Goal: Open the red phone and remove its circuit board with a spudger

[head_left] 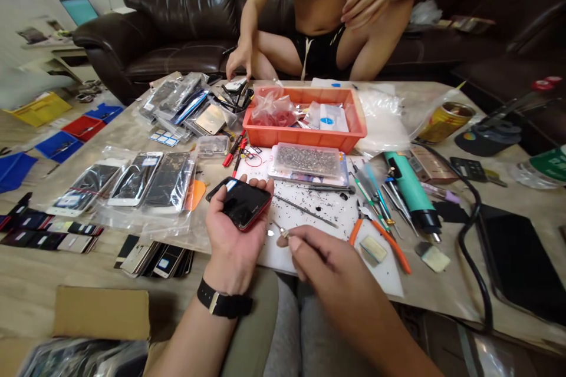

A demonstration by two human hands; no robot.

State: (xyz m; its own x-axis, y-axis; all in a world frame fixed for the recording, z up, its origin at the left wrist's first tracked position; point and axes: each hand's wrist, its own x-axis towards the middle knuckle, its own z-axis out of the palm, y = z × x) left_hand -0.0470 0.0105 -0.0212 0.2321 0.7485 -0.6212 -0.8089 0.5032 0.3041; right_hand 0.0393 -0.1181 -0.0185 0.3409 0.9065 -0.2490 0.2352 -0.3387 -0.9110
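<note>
A dark phone with a red edge (242, 202) rests in my left hand (234, 235), palm up, with the thumb and fingers around its sides. Just to the right, my right hand (325, 259) pinches a thin metal tool (283, 232) between thumb and fingertips; its tip points towards the phone but is apart from it. Beneath both hands lies a white mat (305, 206) strewn with small dark screws. A clear box of screws (306, 160) stands behind. Orange-handled pliers (389, 242) lie right of my right hand.
An orange tray (305, 135) of bags stands at the back. Bagged phones (135, 179) lie left. A green electric tool (411, 188), its black cable (471, 235), tweezers and a can (448, 122) are on the right. Another person sits opposite, one hand (239, 62) at the table's far edge.
</note>
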